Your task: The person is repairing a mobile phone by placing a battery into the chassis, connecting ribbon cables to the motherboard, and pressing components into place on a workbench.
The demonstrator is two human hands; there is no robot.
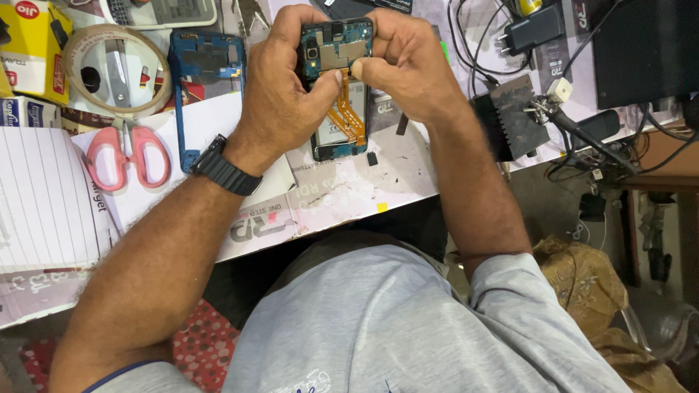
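Gripping opened phone (pixel 336 80) between both hands: left hand (pixel 280 87), right hand (pixel 408 69), thumbs on circuit board.

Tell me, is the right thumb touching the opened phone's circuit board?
Touching. The head view shows the right hand thumb pressed on the opened phone, at its board's lower edge.

At the top left corner we see a yellow box (pixel 33 40) with a red round mark; just below it a small white and blue packet (pixel 20 113). Near the top edge lies a pale calculator (pixel 156 11) with a grey screen. A white label (pixel 333 131) sits on the open phone's battery — partly hidden by orange ribbon.
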